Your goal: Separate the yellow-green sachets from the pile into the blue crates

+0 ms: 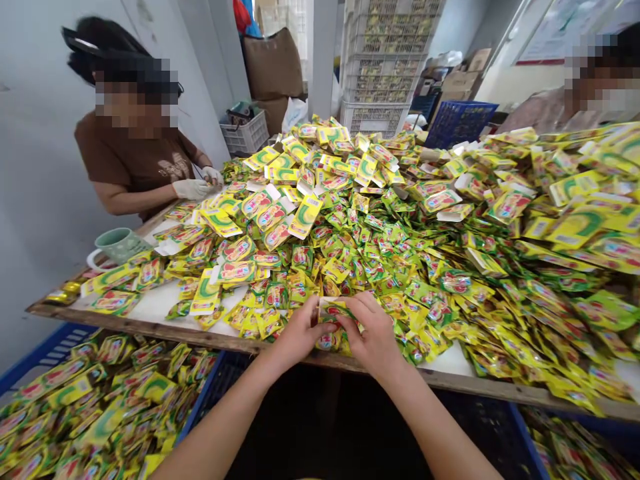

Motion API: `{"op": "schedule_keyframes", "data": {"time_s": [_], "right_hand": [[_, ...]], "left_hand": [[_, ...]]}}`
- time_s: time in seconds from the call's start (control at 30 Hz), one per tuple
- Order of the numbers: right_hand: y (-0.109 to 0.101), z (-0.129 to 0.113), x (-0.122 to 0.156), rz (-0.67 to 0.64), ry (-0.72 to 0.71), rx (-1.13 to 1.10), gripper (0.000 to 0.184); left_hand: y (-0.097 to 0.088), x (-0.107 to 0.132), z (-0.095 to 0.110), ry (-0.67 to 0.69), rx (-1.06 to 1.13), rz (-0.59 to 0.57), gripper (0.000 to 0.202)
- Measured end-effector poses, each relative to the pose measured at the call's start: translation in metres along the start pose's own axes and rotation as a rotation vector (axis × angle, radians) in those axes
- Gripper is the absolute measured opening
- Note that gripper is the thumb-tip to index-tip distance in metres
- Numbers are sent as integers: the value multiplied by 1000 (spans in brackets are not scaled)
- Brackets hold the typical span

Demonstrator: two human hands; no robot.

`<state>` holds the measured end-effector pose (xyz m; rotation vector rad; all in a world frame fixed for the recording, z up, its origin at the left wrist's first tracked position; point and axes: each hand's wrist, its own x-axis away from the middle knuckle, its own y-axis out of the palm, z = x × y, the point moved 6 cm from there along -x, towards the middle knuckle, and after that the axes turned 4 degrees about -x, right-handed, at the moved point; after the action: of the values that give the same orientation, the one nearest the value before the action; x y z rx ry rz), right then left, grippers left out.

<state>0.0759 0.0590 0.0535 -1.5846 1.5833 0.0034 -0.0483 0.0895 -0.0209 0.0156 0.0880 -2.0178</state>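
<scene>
Yellow-green pack (334, 309) in both hands' (301, 328) (373, 328) narrow grip

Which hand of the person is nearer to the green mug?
Left. The left hand is to the right of the green mug, not touching it; the right hand is farther right.

Packets (380, 257) lie on the table (453, 361), mug (120, 247) left, crates (383, 83) behind.

The left hand (303, 328) and right hand (374, 333) are bare — forearms (225, 407) uncovered too, down to the frame's bottom edge.
</scene>
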Motion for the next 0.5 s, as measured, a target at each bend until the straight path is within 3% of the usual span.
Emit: {"op": "schedule_keyframes", "data": {"time_s": [0.07,0.23,0.37,0.5], "right_hand": [[4,0,3,-115,12,72,15],[5,-7,-5,-386,200,350,15],[5,-21,-14,-443,228,481,23],[11,-25,-15,-499,156,496,21]], "left_hand": [[-2,2,0,-11,-6,-10,28],[-1,10,4,-2,-158,-7,24],[1,14,7,19,-163,9,21],[2,16,8,27,-122,34,20]]}}
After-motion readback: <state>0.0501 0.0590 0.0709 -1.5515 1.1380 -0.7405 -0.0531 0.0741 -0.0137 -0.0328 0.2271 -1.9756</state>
